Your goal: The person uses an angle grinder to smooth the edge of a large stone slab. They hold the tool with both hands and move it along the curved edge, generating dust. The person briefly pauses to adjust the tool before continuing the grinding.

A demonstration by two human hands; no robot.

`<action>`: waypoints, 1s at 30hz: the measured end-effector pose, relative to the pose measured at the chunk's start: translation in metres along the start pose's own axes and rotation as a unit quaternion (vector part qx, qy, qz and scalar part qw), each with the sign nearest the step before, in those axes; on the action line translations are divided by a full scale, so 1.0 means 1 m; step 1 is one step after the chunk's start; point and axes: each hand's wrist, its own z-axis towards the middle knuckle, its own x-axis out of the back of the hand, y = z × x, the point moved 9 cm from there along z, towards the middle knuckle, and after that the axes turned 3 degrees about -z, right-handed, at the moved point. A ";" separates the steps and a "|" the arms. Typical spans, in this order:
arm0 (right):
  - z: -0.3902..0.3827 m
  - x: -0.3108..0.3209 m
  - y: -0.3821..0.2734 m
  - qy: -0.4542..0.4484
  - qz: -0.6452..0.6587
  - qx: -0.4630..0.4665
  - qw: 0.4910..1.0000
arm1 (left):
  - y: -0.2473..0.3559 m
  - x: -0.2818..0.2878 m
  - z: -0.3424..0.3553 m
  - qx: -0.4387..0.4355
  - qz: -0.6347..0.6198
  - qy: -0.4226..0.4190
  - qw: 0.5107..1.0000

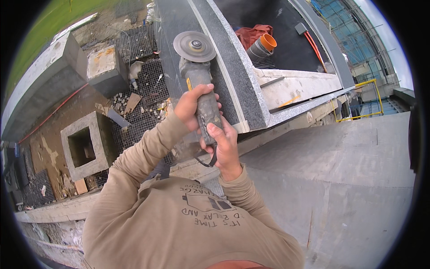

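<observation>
Both my hands grip a dusty grey angle grinder held out ahead of me. My left hand wraps round its body behind the head, thumb lying along the top. Lower down, my right hand is closed round the rear end, where a black cord loops below it. At the far end a round cutting disc faces up, its centre nut showing. Beneath the tool runs a dark grey stone slab with a pale strip along it; whether the disc touches the stone I cannot tell.
Right of the slab, an orange-rimmed pipe stands in a dark recess beside red cloth. On the left lie a hollow concrete block, a concrete plinth, black grid mats and rubble. A broad grey concrete surface extends at lower right.
</observation>
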 end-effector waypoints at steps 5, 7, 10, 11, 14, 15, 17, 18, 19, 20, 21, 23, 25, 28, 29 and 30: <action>-0.014 0.005 0.001 0.000 -0.006 -0.005 1.000 | -0.011 -0.002 -0.008 -0.006 -0.005 -0.003 1.000; -0.019 0.007 0.002 -0.003 -0.003 -0.007 1.000 | -0.016 -0.001 -0.012 0.002 0.005 0.001 1.000; -0.028 0.010 0.004 -0.007 -0.001 -0.011 1.000 | -0.024 -0.002 -0.020 0.000 0.009 0.008 1.000; -0.032 0.011 0.004 -0.005 -0.006 -0.010 1.000 | -0.027 -0.002 -0.023 -0.001 0.006 0.013 1.000; -0.043 0.014 0.004 -0.009 -0.010 -0.009 1.000 | -0.037 -0.003 -0.030 0.003 -0.007 0.018 1.000; -0.047 0.016 0.004 -0.011 -0.006 -0.007 1.000 | -0.040 -0.004 -0.033 0.009 -0.007 0.015 1.000; -0.054 0.019 0.004 -0.009 -0.012 -0.003 1.000 | -0.047 -0.007 -0.036 0.011 -0.007 0.010 1.000; -0.057 0.021 0.004 -0.007 -0.011 -0.001 1.000 | -0.049 -0.007 -0.037 0.005 -0.007 0.009 1.000; -0.060 0.022 0.005 -0.009 -0.012 0.001 1.000 | -0.052 -0.007 -0.038 0.000 -0.008 0.009 1.000; -0.063 0.024 0.005 -0.009 -0.009 0.002 1.000 | -0.055 -0.008 -0.040 0.008 0.000 0.004 1.000; -0.066 0.025 0.006 -0.010 -0.005 0.003 1.000 | -0.059 -0.008 -0.043 0.017 0.009 -0.002 1.000; -0.074 0.029 0.007 -0.005 -0.016 0.000 1.000 | -0.065 -0.008 -0.046 0.018 0.019 0.003 1.000; -0.080 0.032 0.008 -0.004 -0.018 0.001 1.000 | -0.071 -0.007 -0.050 0.003 0.020 0.015 1.000; -0.090 0.036 0.009 -0.005 -0.010 0.003 1.000 | -0.081 -0.009 -0.057 0.018 0.027 0.011 0.999; -0.094 0.037 0.009 -0.004 -0.007 0.002 1.000 | -0.084 -0.009 -0.060 0.025 0.031 0.011 0.999; -0.097 0.038 0.009 -0.004 -0.002 0.001 1.000 | -0.087 -0.010 -0.062 0.031 0.033 0.008 0.999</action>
